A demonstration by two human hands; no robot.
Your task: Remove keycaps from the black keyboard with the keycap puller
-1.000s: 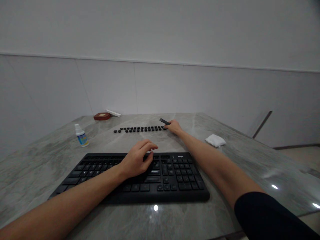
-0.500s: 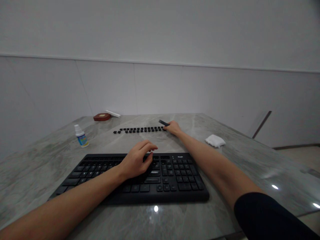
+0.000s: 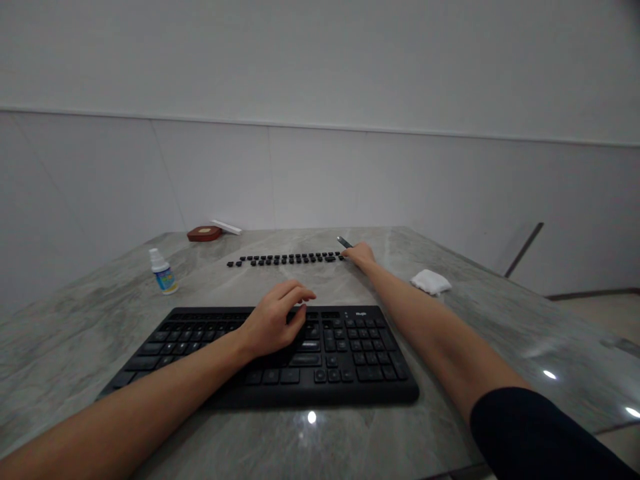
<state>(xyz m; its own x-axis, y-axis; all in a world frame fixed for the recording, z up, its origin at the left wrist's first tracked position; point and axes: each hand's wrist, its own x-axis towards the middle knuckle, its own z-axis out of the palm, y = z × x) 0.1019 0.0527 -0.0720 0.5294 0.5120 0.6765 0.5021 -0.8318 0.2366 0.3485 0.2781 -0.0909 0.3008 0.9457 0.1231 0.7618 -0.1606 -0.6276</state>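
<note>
Loose keys (image 3: 291, 261) lie in two far rows, more keys (image 3: 369, 373) on the near keyboard (image 3: 370, 395); right hand (image 3: 361, 253) grips a black stick (image 3: 344, 242), left hand (image 3: 277, 315) has fingers apart

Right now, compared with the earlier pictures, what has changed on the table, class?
The right hand has moved to its right along the rows of small black keys, carrying the dark tool with it. A wider key now shows uncovered near the lower row's right end. Unchanged: left hand over the keyboard, spray bottle, white cloth.
</note>
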